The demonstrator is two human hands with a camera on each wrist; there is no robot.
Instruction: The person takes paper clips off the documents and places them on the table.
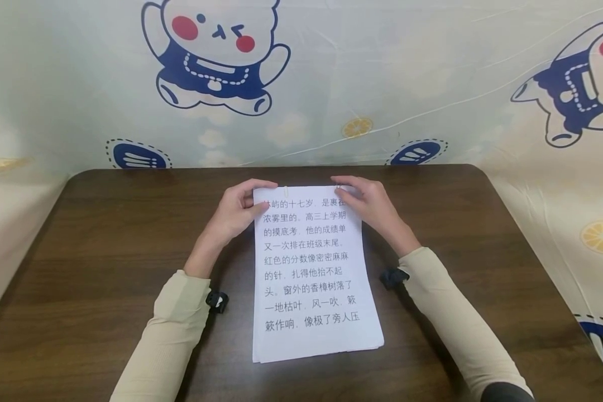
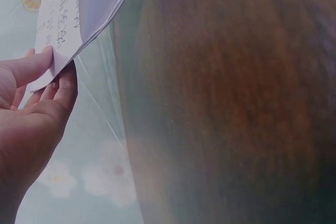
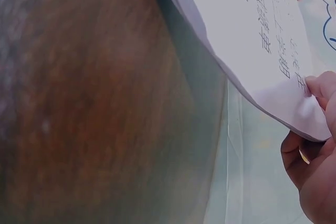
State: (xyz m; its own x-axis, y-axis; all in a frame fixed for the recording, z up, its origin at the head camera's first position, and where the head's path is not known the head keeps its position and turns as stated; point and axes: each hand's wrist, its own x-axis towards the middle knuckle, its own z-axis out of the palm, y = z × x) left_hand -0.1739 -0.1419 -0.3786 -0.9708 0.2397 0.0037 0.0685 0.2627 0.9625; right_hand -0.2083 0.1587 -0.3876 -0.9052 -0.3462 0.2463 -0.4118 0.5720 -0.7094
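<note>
The stack of paper (image 1: pixel 310 268) is in the middle of the dark brown table (image 1: pixel 130 245), between the two hands, with its short side toward the patterned curtain (image 1: pixel 311 134). Whether its lower end rests on the wood, I cannot tell. The paper is white, and the top sheet carries nine lines of large dark Chinese characters, with a blank strip under the last line. The sheets are several: in the left wrist view the side edge shows thin layers, and at the lower right corner another sheet comes out a little. The side edge bends softly in the right wrist view. On the top edge sits a small pale clip (image 1: pixel 285 191), left of the centre. The left hand (image 1: pixel 235 209) pinches the top left corner, its thumb on the printed face, covering part of one character, and its fingers behind. The right hand (image 1: pixel 373 202) pinches the top right corner in the same way, thumb in front and fingers behind.
</note>
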